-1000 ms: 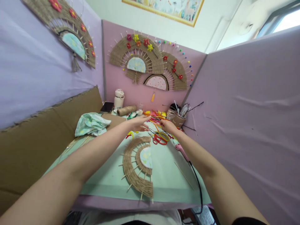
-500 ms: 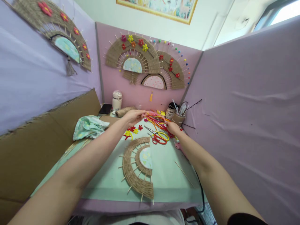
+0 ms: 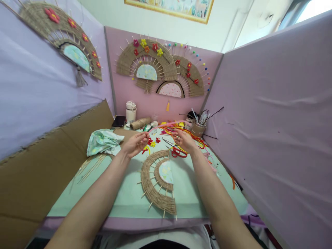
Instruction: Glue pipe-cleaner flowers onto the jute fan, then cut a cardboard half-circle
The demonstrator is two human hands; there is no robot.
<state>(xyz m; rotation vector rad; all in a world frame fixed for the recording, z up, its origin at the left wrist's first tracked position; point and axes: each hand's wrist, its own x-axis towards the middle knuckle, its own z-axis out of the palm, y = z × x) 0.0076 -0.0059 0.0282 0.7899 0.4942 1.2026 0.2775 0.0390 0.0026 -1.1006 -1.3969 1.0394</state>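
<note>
My left hand (image 3: 137, 143) pinches one end of a pink pipe cleaner (image 3: 168, 123), which arcs away to the right above the table. Across from it, my right hand (image 3: 183, 140) has its fingers apart and holds nothing I can see. Beneath and beyond that hand spreads a pile of red, orange and yellow pipe cleaners (image 3: 199, 141). Scissors with red handles (image 3: 178, 152) lie just below it, partly hidden. Small red and yellow pipe-cleaner flowers (image 3: 153, 144) rest between my hands. Nearer to me lies a half-round twine-woven fan (image 3: 147, 180) with sticks poking out.
A crumpled green cloth (image 3: 103, 141) lies at left beside thin wooden sticks (image 3: 92, 167). Along the back stand a white bottle (image 3: 131, 111), a roll of twine (image 3: 140, 123) and a holder of twigs (image 3: 198, 129). Cardboard (image 3: 57, 152) borders the left; finished fans (image 3: 124, 60) hang behind.
Both hands have come back toward me from the pile. The left hand has drawn the pink pipe cleaner out to the left, and the right hand's fingers have opened.
</note>
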